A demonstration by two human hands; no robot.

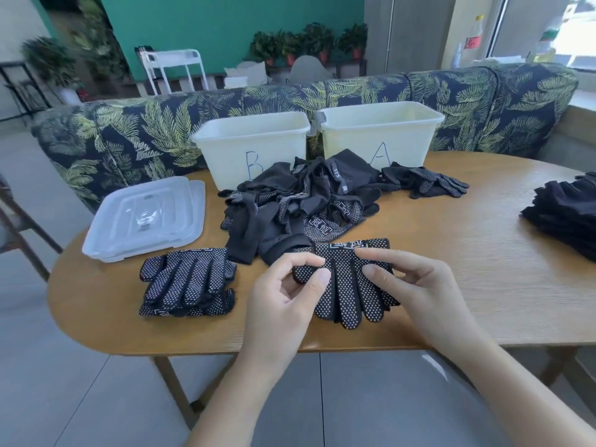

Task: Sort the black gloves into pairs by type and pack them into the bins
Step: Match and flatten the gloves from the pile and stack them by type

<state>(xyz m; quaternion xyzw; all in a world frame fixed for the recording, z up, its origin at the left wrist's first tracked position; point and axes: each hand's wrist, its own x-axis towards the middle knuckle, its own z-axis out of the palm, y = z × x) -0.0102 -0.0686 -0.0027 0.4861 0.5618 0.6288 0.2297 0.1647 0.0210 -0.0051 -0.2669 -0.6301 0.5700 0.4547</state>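
Both hands, left hand (283,285) and right hand (409,285), pinch a dotted glove (346,285) flat on the worktop (467,269); align its edges squarely before stacking left.

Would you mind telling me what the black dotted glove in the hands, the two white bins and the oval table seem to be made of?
The black dotted glove, pinched by the left hand and right hand, looks like knitted fabric with pale rubbery grip dots. The white bin marked B and white bin marked A look like matte, slightly translucent plastic. The oval table shows wood grain, either wood or a laminate.
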